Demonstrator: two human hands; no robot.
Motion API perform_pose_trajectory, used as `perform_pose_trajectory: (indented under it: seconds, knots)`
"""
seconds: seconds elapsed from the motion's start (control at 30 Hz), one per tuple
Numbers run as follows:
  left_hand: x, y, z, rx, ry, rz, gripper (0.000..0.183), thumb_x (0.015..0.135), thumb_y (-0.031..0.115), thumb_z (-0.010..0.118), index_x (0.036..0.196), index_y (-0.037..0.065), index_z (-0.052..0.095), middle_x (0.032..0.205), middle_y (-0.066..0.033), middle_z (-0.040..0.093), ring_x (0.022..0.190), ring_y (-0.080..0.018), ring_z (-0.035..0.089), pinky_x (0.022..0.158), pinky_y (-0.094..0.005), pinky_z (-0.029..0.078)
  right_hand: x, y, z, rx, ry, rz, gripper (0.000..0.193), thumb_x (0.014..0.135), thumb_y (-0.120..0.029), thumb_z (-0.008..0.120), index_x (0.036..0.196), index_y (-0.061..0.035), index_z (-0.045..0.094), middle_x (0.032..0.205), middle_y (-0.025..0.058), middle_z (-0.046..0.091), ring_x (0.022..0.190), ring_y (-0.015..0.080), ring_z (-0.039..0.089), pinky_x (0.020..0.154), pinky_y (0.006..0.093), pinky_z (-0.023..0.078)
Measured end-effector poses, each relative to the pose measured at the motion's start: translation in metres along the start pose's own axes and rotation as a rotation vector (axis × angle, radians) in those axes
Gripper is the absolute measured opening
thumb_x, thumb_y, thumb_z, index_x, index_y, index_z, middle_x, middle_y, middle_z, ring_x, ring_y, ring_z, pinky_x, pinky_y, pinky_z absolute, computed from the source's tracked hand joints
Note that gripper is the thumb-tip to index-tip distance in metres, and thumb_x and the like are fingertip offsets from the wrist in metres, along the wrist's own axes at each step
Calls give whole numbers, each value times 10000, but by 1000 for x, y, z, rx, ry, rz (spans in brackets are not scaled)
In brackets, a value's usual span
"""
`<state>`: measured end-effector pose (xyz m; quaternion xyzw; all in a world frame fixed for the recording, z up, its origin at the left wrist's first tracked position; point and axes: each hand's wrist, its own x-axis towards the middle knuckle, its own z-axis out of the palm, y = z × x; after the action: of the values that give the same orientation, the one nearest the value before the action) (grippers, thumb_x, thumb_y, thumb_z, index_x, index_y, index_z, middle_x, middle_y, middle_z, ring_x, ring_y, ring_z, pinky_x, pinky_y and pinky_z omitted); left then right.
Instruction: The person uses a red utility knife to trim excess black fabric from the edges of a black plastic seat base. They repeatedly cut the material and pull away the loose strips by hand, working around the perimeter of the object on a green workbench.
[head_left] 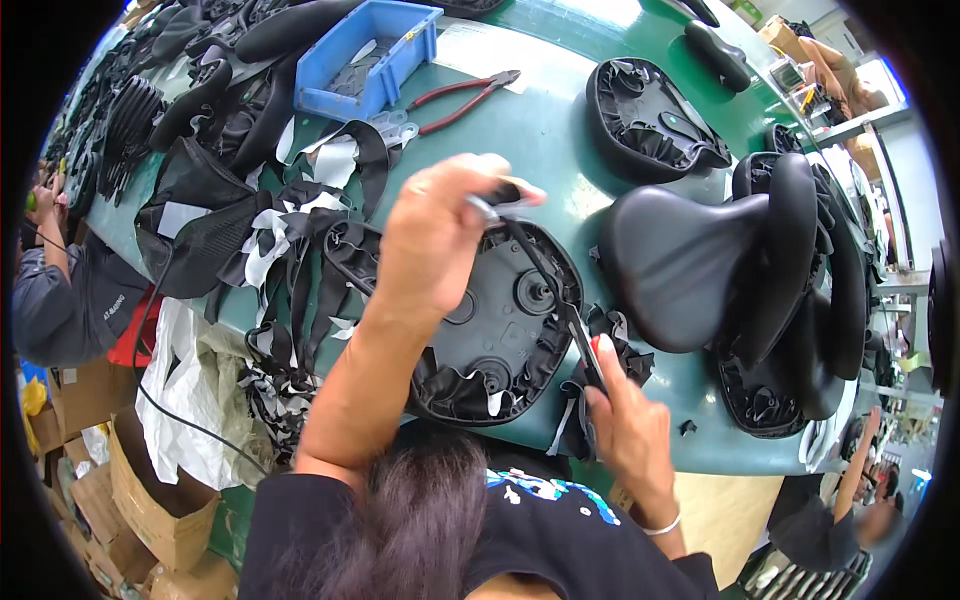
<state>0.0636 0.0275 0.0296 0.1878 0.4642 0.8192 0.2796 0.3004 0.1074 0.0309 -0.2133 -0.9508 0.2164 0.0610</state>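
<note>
A black bicycle saddle [515,308] lies underside up on the table before me, loose cover fabric bunched around its rim. My left hand [440,225] is closed above its far edge, pinching a black strip of trim [535,252] that runs taut down the right side. A small shiny piece at those fingertips is blurred. Low at the saddle's right edge, my right hand [630,425] wraps around a slim cutting tool [582,345] with a bit of red; its tip meets the strip. I cannot tell whether it is a knife or scissors.
Finished saddles [685,265] are piled at the right, and another upturned saddle [655,118] lies beyond. Red-handled pliers [465,103] rest near a blue bin [365,60]. Fabric scraps [290,240] heap at left, above cardboard boxes [160,490]. Other people work at both sides.
</note>
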Motion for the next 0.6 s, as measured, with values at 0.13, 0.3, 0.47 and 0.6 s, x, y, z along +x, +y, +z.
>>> perform_pose_trajectory:
  seconds: [0.13, 0.3, 0.47, 0.6]
  knots:
    - [-8, 7, -5, -23, -232, -113, 121, 862, 114, 589, 807, 14, 549, 693, -26, 480, 596, -110, 458, 626, -280, 386, 21, -19, -7, -66, -14, 111, 487, 864, -110, 613, 1340, -124, 511, 970, 179, 673, 756, 366, 649, 617, 395, 499]
    - [24, -9, -14, 1374, -207, 821, 176, 711, 129, 718, 714, 43, 565, 694, -82, 577, 563, -216, 487, 529, -333, 395, 69, -4, -12, -268, 92, -72, 457, 886, -198, 574, 1336, -160, 508, 703, 101, 599, 508, 309, 572, 467, 424, 415]
    - [34, 1, -25, 929, 216, 261, 235, 871, 211, 677, 744, 14, 657, 734, -51, 630, 655, -93, 501, 689, -294, 432, 23, -19, -21, -266, -53, -35, 498, 849, -218, 610, 1335, -158, 523, 577, 113, 555, 449, 299, 544, 426, 416, 395]
    - [10, 9, -39, 255, 7, -56, 426, 1019, 334, 398, 1265, 46, 593, 1132, -110, 661, 1219, -167, 455, 1148, -357, 148, 69, 6, -41, -435, -39, -192, 489, 837, -234, 629, 1317, -262, 539, 615, 88, 557, 475, 286, 558, 467, 411, 421]
